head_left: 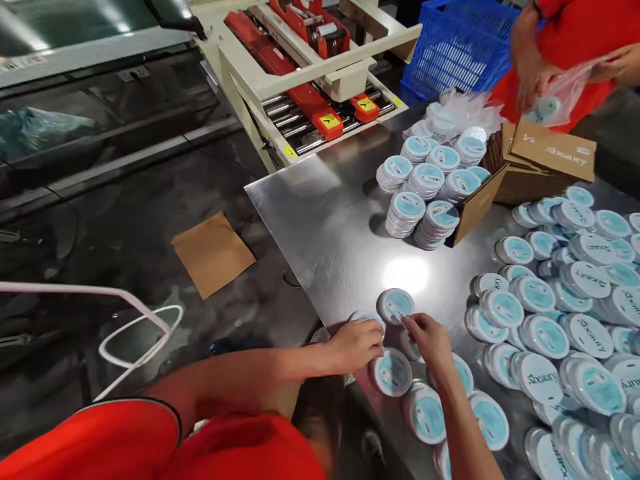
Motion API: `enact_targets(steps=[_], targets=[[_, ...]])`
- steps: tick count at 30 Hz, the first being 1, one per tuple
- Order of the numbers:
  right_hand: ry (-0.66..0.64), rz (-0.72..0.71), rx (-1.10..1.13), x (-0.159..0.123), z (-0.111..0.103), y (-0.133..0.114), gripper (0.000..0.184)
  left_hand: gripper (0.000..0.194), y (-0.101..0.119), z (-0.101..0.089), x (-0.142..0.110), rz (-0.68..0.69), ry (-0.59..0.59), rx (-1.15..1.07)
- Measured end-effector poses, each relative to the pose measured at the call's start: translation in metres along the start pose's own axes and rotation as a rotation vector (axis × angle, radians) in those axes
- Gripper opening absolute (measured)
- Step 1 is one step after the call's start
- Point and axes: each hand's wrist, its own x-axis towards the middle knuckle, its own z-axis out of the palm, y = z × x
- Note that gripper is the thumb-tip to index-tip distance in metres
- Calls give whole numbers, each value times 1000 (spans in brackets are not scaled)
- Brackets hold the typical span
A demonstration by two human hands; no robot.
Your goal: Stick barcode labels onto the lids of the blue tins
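L hand clasps round tin, R hand pinches 2nd tin. Risk: arm bump → near tins slide off steel table, stacks tip.

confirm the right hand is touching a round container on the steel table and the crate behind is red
No, the crate is blue, not red, as the head view shows. The right hand is touching a round container on the steel table.
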Motion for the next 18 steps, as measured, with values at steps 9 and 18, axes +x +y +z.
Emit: enact_targets(steps=[9, 18], targets=[[-63, -24, -119, 24, 9, 2, 51, 26, -23, 11, 33, 226, -108, 423], [-138, -11, -310, 33, 10, 3, 54, 24, -29, 15, 36, 248, -65, 504]])
